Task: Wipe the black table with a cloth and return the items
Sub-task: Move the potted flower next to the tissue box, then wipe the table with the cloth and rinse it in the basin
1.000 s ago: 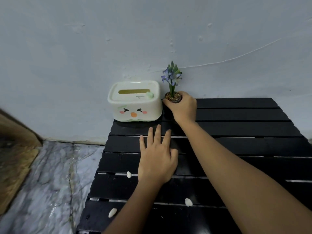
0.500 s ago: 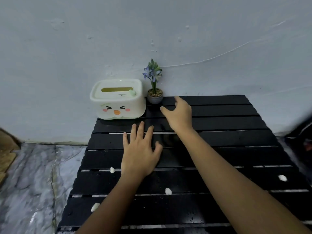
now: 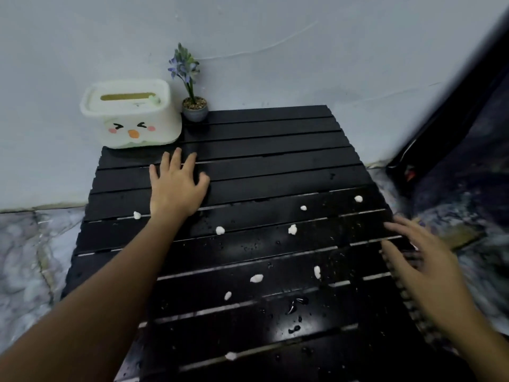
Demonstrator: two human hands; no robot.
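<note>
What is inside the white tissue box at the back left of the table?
Through the top slot of the tissue box only a yellowish-brown strip shows. Its lid and walls cover the rest, so whether tissues are inside cannot be told.

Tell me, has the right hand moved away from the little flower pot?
Yes. The right hand left the flower pot and pulled back to the table's right edge.
</note>
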